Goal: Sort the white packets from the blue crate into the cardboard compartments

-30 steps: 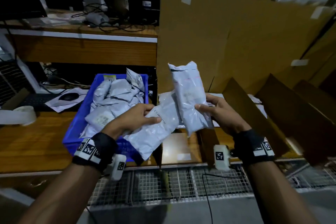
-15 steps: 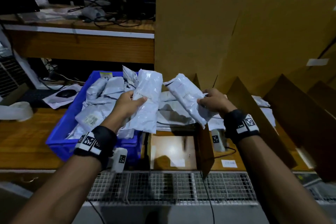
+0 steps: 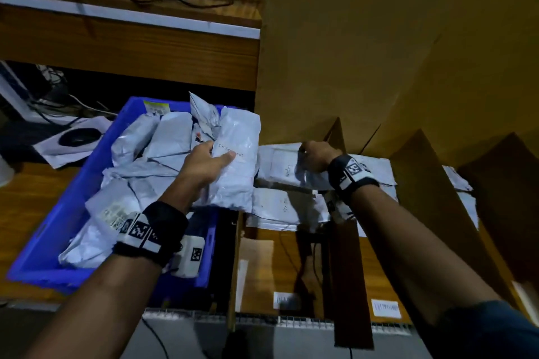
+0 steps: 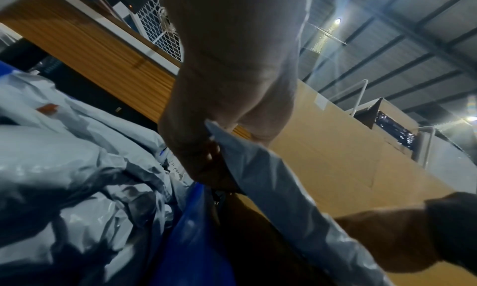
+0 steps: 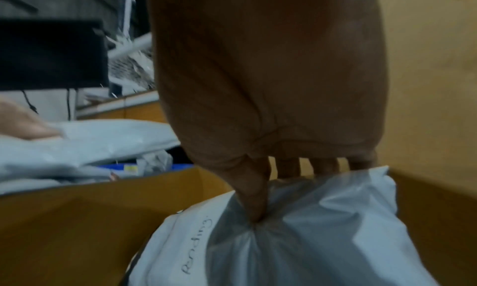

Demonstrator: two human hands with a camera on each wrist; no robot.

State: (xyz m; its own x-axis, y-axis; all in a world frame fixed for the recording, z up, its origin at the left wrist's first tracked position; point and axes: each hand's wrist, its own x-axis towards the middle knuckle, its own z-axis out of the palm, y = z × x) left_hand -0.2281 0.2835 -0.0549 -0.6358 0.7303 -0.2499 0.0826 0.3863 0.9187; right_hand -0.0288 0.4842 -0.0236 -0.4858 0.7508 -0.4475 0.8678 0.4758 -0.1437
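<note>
My left hand (image 3: pixel 210 160) grips a white packet (image 3: pixel 234 166) with handwriting on it, upright over the right edge of the blue crate (image 3: pixel 52 230). In the left wrist view the same packet (image 4: pixel 271 188) runs down from my fingers (image 4: pixel 191 147). My right hand (image 3: pixel 313 154) pinches a second white packet (image 3: pixel 280 169), marked "pending", low inside the leftmost cardboard compartment (image 3: pixel 291 265), over other packets lying there. The right wrist view shows thumb and fingers (image 5: pixel 254 190) bunching that packet (image 5: pixel 296 239). Several more white packets (image 3: pixel 145 154) fill the crate.
Tall cardboard back wall (image 3: pixel 379 52) rises behind the compartments; slanted cardboard dividers (image 3: pixel 423 183) separate them, with packets in the compartment further right (image 3: pixel 463 183). A wooden shelf (image 3: pixel 131 46) with cables is behind the crate. A computer mouse (image 3: pixel 77 137) lies left. Wire mesh edge (image 3: pixel 262 320) runs along the front.
My right hand has moved down and forward, lowering its packet into the left compartment. The left hand keeps its packet upright over the crate's right edge. The head view has tilted downward.
</note>
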